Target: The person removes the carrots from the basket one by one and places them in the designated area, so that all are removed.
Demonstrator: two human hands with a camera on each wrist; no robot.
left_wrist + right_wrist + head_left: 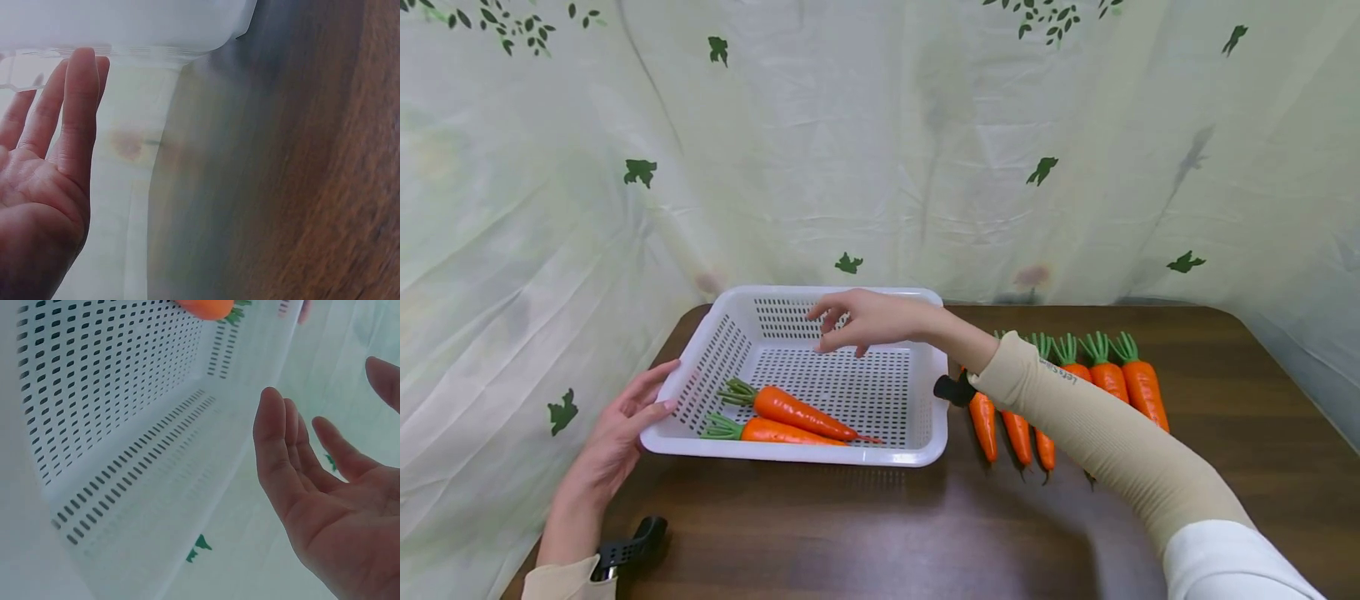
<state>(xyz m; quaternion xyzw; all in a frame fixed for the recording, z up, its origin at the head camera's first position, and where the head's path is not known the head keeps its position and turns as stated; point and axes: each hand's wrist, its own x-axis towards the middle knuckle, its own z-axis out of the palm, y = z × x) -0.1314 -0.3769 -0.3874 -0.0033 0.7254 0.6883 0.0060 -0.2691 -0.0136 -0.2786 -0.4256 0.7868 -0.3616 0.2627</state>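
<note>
A white perforated plastic basket point(917, 454) stands on the table, with two orange carrots point(790, 411) lying side by side near its front, green tops to the left. My left hand point(625, 421) is at the basket's left side, thumb and fingertips at the rim. The left wrist view shows those fingers point(80, 119) nearly straight, their tips right at the basket's edge. Above the basket's back part hovers my right hand point(872, 321), fingers loosely bent and holding nothing. In the right wrist view its fingers point(272, 444) are spread apart, outside the basket's rim.
Several more carrots point(1142, 387) lie in a row right of the basket, tops toward the back, partly hidden by the right sleeve point(1105, 425). The dark wooden table point(850, 533) ends at a pale leaf-patterned curtain point(880, 167).
</note>
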